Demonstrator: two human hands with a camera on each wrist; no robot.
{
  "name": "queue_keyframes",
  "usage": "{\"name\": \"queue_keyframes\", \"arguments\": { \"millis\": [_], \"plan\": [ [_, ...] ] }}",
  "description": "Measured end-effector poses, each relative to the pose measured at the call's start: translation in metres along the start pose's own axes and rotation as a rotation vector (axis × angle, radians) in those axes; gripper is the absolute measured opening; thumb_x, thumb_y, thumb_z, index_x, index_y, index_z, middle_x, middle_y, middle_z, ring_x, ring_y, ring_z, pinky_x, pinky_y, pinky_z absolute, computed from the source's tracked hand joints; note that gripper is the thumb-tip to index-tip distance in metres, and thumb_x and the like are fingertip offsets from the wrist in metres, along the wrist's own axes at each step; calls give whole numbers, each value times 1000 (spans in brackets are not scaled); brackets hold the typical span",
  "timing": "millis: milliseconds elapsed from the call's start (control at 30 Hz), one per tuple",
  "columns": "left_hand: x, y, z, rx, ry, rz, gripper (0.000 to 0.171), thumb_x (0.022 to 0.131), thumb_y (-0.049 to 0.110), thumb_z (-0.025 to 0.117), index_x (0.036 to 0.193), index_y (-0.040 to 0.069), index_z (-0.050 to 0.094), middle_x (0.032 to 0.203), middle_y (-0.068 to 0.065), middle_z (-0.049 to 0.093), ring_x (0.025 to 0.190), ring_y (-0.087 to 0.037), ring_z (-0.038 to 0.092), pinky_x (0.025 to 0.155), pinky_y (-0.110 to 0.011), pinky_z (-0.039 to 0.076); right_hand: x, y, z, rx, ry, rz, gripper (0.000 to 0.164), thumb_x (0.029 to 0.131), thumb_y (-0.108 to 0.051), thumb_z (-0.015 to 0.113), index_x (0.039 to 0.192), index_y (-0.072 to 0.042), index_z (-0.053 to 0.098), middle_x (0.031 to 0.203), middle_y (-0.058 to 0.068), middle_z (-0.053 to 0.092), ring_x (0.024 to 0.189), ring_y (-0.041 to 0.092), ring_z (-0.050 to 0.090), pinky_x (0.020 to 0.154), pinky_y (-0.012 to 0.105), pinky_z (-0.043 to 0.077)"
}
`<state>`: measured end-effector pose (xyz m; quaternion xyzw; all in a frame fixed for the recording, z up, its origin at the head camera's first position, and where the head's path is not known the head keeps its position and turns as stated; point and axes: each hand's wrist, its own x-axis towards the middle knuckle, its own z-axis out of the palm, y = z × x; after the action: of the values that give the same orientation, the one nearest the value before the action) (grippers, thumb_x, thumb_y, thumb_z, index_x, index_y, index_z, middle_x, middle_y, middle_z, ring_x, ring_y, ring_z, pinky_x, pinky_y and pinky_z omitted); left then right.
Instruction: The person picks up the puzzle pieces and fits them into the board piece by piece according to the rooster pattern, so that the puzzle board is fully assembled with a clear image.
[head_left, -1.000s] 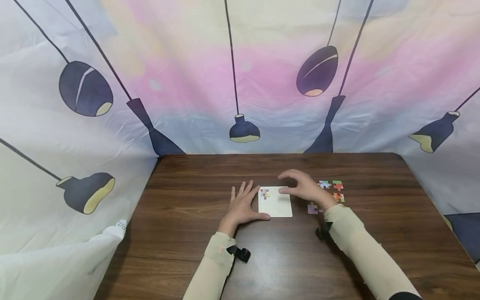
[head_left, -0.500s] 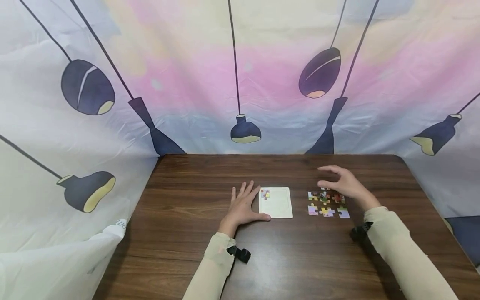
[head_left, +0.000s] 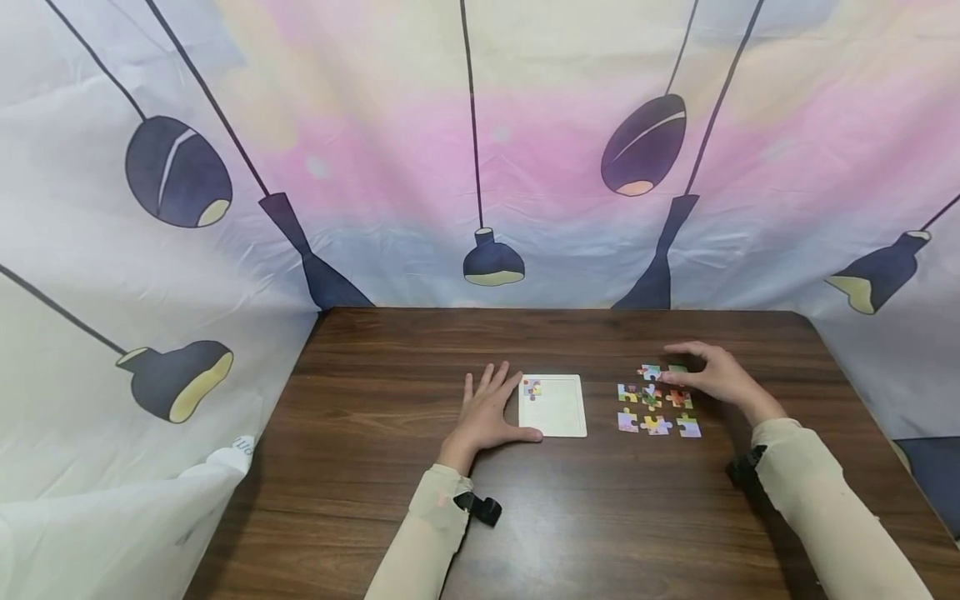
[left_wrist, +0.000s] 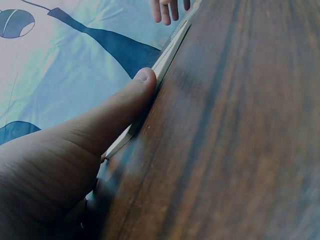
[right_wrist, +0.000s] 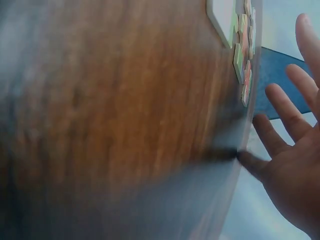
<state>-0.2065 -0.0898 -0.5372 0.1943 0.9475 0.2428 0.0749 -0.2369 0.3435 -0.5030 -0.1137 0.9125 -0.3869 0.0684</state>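
My left hand (head_left: pixel 483 417) lies spread at the left side of a square white puzzle tray (head_left: pixel 562 410), its thumb along the near edge. In the left wrist view the thumb (left_wrist: pixel 120 102) presses on the tray's thin edge (left_wrist: pixel 170 52). A colourful jigsaw piece (head_left: pixel 532 388) sits in the tray's far left corner. Loose jigsaw pieces (head_left: pixel 656 425) lie in rough rows to the right of the tray. Over their far right corner hovers my right hand (head_left: pixel 720 379), thumb near a green-edged piece (head_left: pixel 677 369). The right wrist view shows its fingers (right_wrist: pixel 287 110) spread and holding nothing.
The brown wooden table (head_left: pixel 585 517) carries everything. A fabric backdrop printed with hanging lamps (head_left: pixel 493 260) rises behind its far edge and wraps both sides. Black wrist straps (head_left: pixel 480 507) sit over the light sleeves (head_left: pixel 431 525).
My right hand has moved from above the tray to the right, past the loose pieces, which now show more fully. The left hand has stayed at the tray; the head view has shifted slightly.
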Motion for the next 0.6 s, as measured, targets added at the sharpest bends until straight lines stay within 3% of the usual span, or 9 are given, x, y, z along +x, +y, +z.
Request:
{"name": "queue_keyframes", "arguments": {
  "millis": [367,600],
  "plan": [
    [0,-2,1,4,-2,3,120,74,74,84,168,23,31,176,-6,15,163,-29,3,127,-61,-8,5,1,4,3,-11,5,67,94,-36,82,148,-1,60,150,29,53,133,50,51,106,69,44],
    [0,0,1,4,2,4,120,74,74,84,168,23,31,176,-6,16,164,-29,3,127,-61,-7,9,5,5,7,-40,33,72,92,-39,84,148,-1,60,152,30,47,136,52,45,109,70,40]
  ]
}}
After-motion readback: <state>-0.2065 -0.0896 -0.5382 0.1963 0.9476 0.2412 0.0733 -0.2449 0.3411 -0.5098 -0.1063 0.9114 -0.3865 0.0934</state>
